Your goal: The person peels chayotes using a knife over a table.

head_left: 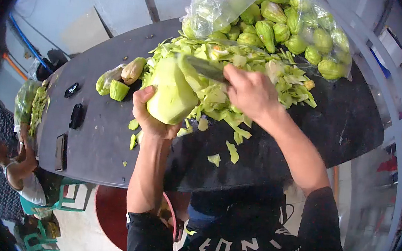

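My left hand is wrapped around the lower end of a large, mostly peeled pale green chayote. In my right hand is a knife, its blade lying against the upper right side of the chayote. A strip of green peel curls at the blade, slightly blurred. Under and behind both hands spreads a heap of green peelings. A few loose scraps lie on the dark table nearer my body.
A clear plastic bag full of whole chayotes lies behind the peelings. Several chayote pieces sit at left, near two small black objects and a phone-like object. Another person sits at far left, by bagged greens.
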Tool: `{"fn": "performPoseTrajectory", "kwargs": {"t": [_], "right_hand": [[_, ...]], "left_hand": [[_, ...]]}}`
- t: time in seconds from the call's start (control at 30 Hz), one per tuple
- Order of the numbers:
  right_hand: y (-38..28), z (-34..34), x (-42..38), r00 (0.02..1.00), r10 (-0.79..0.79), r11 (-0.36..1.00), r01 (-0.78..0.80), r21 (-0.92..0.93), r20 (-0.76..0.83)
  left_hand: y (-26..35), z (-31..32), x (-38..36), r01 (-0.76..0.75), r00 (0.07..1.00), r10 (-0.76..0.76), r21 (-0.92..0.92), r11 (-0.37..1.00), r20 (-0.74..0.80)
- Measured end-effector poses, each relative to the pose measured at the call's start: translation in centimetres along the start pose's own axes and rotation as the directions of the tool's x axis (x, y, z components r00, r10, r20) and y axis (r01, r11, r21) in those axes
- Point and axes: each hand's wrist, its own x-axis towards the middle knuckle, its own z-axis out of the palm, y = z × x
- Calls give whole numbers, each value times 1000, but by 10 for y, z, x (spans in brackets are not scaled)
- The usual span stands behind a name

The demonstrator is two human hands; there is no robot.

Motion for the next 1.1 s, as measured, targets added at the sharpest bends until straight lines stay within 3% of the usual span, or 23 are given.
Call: {"fn": "performPoseTrajectory", "kwargs": {"t": [0.07, 0.1, 0.17, 0.23, 0.3, 0.33, 0.37, 0.43, 0.57, 0.67, 0.83, 0.87, 0.9, 0.97, 1.1], "right_hand": [[10, -4, 5, 979, 169, 985, -166, -38, 113], [7, -7, 4, 980, 165, 986, -162, -42, 110], [4, -9, 0, 993, 118, 993, -118, -2, 25], [1, -1, -4, 996, 87, 996, -86, -27, 12], [-5, 3, -5, 992, -54, 999, 53, -8, -113], [-9, 4, -6, 987, -102, 995, 99, -35, -121], [-14, 2, -5, 987, -102, 994, 98, -37, -121], [-26, -3, -3, 954, -273, 962, 268, -62, -120], [-40, -1, -1, 893, -399, 915, 376, -143, -209], [-42, 3, -2, 887, -418, 900, 374, -226, -196], [-33, 10, -3, 912, -364, 923, 327, -203, -190], [-28, 11, -3, 938, -306, 946, 281, -161, -161], [-24, 10, -1, 972, -197, 980, 190, -65, -128], [-16, 11, 0, 974, -148, 989, 145, -30, -171], [-28, -8, -4, 962, -222, 974, 228, 19, -159]], "left_hand": [[2, 9, 2, 4, 999, -2, -49, 999, 44], [2, 7, 6, 0, 999, 2, -52, 999, 48], [1, -3, 16, 29, 999, -17, -234, 972, 49], [3, 5, 14, 34, 998, -43, -218, 975, -35], [1, 13, 17, -51, 953, -5, -175, 983, -304], [-1, 9, 18, -37, 950, -14, -155, 987, -313], [-3, 6, 17, -36, 950, -15, -156, 987, -311], [-5, 1, 15, 29, 991, -65, -291, 956, -115], [-10, -5, 16, 59, 995, -80, -294, 954, -59], [-13, 2, 14, 60, 994, -85, -332, 941, -62], [-15, 3, 9, 34, 988, -78, -308, 951, -131], [-15, 8, 9, -68, 956, -12, -261, 963, -294], [-12, 4, 14, -66, 982, 11, -289, 955, -190], [-8, 5, 9, -53, 991, 16, -273, 961, -135], [-8, 7, 9, -84, 990, 52, -256, 963, -130]]}}
